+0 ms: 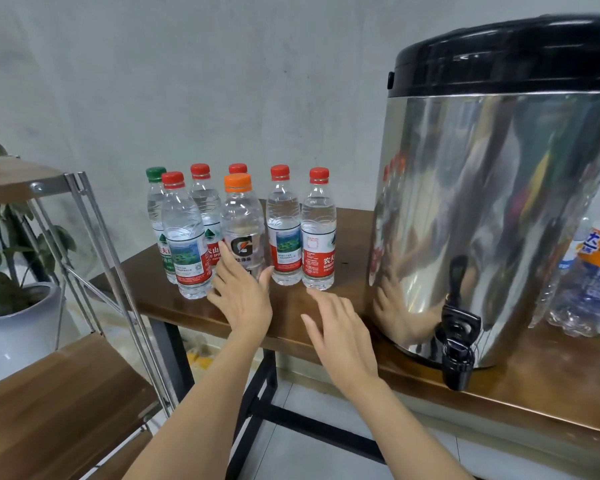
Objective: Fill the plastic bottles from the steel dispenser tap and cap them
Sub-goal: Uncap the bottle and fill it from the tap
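Left hand [245, 299]: nearest the lens along with its forearm. The fingers are straight and fanned and the thumb is swung out to the right, so the palm brackets the foot of the orange-capped bottle [243, 220] without closing on it (whether the fingertips actually touch the label I cannot tell).
Shelf rack [84, 393]: far left, wood and steel tube, just beside the table's end. An elbow swung wide could catch it.
Capped bottles [187, 237]: seven stand upright in a tight cluster on the left part of the table [534, 382]. All are capped and, by the look of them, full of clear water.
Orange-capped bottle: front middle of that cluster, upright, just beside its red-capped neighbours.
Step in hand: as I judge it, settling this finished bottle among the done ones. Keep it vertical and let go cleanly, drawing the fingers back towards the body and not sideways, since the neighbours stand close enough to topple.
Right hand [340, 327]: fingers spread and relaxed, holding nothing, above the table's front edge between the cluster and the dispenser. It is well placed to steady a wobbling bottle.
Steel dispenser [492, 202]: large and black-lidded, on the right part of the table.
Tap [458, 344]: black, low on the dispenser's front, overhanging the table edge. No bottle is under it and no water is seen running.
Empty bottles [589, 289]: clear plastic, right of the dispenser and partly hidden by it. These are probably the next to fetch.
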